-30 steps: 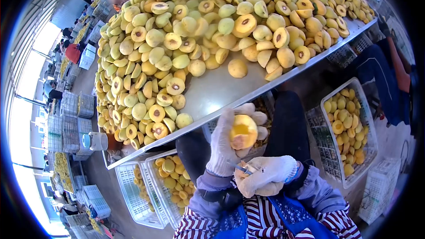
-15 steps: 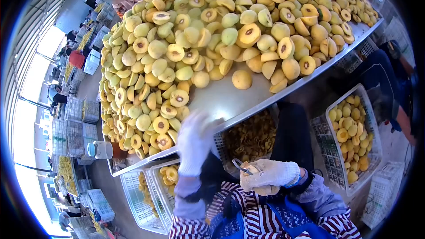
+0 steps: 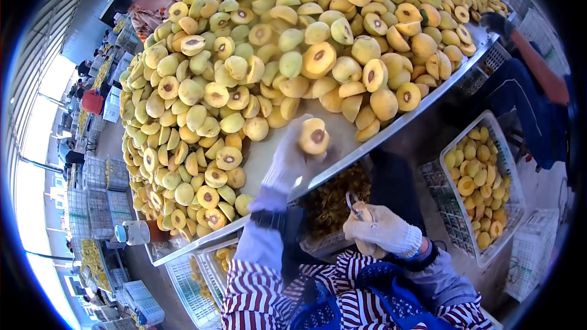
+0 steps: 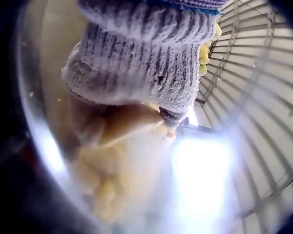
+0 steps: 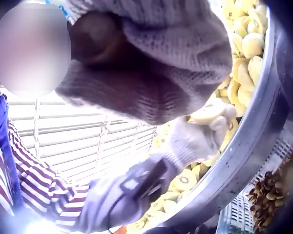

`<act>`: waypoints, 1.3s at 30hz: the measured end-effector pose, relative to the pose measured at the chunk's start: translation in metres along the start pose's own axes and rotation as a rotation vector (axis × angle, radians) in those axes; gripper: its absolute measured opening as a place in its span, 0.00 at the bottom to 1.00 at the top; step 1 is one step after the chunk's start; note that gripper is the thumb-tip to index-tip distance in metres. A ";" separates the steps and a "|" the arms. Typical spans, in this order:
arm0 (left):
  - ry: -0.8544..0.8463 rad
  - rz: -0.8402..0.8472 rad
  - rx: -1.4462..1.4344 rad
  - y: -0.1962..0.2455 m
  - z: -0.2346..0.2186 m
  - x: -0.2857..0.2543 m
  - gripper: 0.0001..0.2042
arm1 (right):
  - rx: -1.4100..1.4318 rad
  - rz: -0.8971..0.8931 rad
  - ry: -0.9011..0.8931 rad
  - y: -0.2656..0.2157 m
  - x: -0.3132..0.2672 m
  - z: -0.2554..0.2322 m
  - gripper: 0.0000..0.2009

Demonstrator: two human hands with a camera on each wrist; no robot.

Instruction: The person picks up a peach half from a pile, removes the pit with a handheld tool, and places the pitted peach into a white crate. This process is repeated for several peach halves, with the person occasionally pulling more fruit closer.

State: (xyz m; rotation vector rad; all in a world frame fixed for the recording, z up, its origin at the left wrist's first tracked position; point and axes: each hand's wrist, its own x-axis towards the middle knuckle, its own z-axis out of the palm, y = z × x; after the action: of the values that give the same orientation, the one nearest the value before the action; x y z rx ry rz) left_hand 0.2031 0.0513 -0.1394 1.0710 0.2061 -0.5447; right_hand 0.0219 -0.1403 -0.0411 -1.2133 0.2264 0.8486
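In the head view the gloved left hand (image 3: pixel 287 157) grips a yellow fruit half (image 3: pixel 314 136), its cut face with a brown centre turned up, over the bare part of the metal table (image 3: pixel 263 157). The left wrist view shows that glove (image 4: pixel 136 73) close up, with the fruit (image 4: pixel 132 122) blurred beneath it. Lower down, near the lap, the gloved right hand (image 3: pixel 382 231) holds a tool by its wooden handle (image 3: pixel 362 212); a curved metal loop (image 3: pixel 351 200) sticks up from it. In the right wrist view the right glove (image 5: pixel 156 58) hides the tool's metal end.
A large heap of halved fruit (image 3: pixel 208 91) covers much of the table. Below its edge stands a crate of dark scraps (image 3: pixel 333 201). Fruit-filled crates stand right (image 3: pixel 516 208) and lower left (image 3: pixel 177 275). A jar (image 3: pixel 136 232) sits at the left corner; another person's arm (image 3: pixel 541 67) reaches in at right.
The left hand first held a hollowed fruit half near the lap, then moved left, blurred, and is now over the table gripping a half with a brown centre. The right hand keeps its tool.
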 end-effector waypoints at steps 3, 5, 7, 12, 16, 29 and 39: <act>-0.152 -0.077 -0.433 0.007 0.013 -0.069 0.32 | 0.003 0.027 0.047 -0.001 0.010 0.005 0.17; -0.299 -0.043 -0.454 0.004 0.012 -0.096 0.35 | 0.011 0.066 0.082 -0.006 0.011 0.016 0.21; -0.210 0.054 -0.437 -0.002 0.024 -0.118 0.35 | -0.019 0.003 0.086 -0.005 0.011 0.022 0.19; -0.148 0.257 -0.237 -0.007 0.053 -0.153 0.39 | -0.164 -0.105 0.154 0.001 0.008 0.032 0.16; -0.103 0.356 -0.218 -0.012 0.065 -0.165 0.35 | -0.282 -0.163 0.225 0.006 0.006 0.038 0.15; 0.070 0.845 0.410 -0.028 0.085 -0.188 0.22 | 0.044 -0.070 -0.146 0.008 -0.016 0.031 0.15; -0.143 0.840 0.738 -0.002 0.072 -0.193 0.23 | 0.340 -0.026 -0.432 0.036 -0.013 0.024 0.12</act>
State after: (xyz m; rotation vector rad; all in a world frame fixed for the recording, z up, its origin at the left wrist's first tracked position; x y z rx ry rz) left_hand 0.0308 0.0499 -0.0267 1.6823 -0.6043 0.0971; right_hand -0.0174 -0.1217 -0.0508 -0.6946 0.0010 0.9823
